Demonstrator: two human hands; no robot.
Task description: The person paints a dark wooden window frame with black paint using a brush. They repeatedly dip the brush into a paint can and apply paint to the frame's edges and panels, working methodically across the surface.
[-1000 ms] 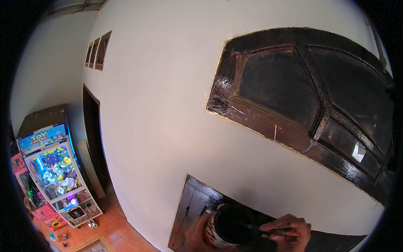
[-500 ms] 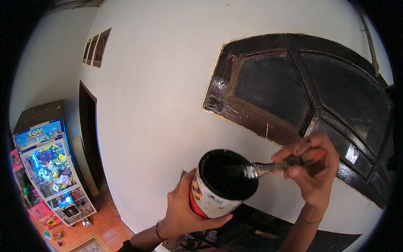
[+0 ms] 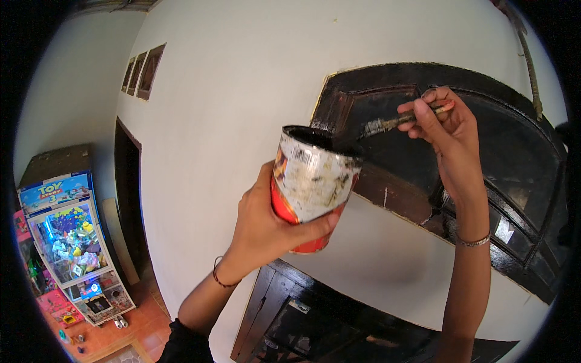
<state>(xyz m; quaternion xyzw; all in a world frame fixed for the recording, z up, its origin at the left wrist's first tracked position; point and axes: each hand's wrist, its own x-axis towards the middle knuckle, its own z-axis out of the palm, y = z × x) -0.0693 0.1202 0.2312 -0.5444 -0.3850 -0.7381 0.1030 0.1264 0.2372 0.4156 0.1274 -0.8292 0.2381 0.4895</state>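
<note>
My left hand point(image 3: 266, 224) is wrapped round a red-and-white cylindrical can point(image 3: 311, 178), smeared with dark paint, with black inside its open top. My right hand point(image 3: 448, 130) grips a paint-caked brush point(image 3: 381, 126), its bristles just above and to the right of the can's rim. Behind them a dark, glossy wooden arched window point(image 3: 502, 145) with dark panes is set in the white wall, with some browner patches on its lower frame. Below, a dark wooden door or shutter point(image 3: 266, 314) shows its top part.
White wall point(image 3: 200, 151) spans the middle. At left are small brown vents point(image 3: 147, 72), a dark doorway point(image 3: 127, 169), a leaning board point(image 3: 118, 236), a lit claw machine point(image 3: 75, 242) with toys, and small items on orange floor tiles point(image 3: 145, 314). A hanging pole point(image 3: 531, 78) is at upper right.
Both hands have risen from the lower edge, bringing the can and brush up in front of the window. The can now shows more of its side, and the brush has lifted out of its mouth.
</note>
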